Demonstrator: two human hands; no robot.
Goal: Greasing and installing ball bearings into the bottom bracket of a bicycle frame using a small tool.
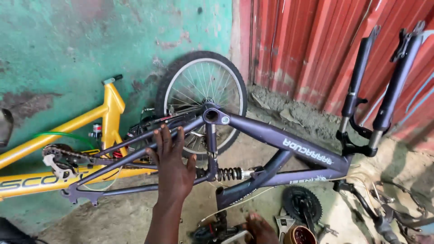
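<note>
A dark purple bicycle frame (271,133) lies upside down on the ground, its black suspension fork (361,86) pointing up at the right. My left hand (174,169) rests flat on the frame's rear stays with the fingers stretched out and gripping nothing. Just right of the thumb is a coil spring shock (228,173). My right hand (261,229) is low at the bottom edge, only partly in view, beside a dark part (217,231) and an adjustable wrench (284,223). Its grip is hidden.
A yellow bicycle frame (58,131) with a chain (68,156) lies at the left against a green wall. A spoked wheel (203,95) leans behind the purple frame. A crank with chainring (302,205), a small round tin (299,235) and brake parts (384,217) lie on the dirt floor.
</note>
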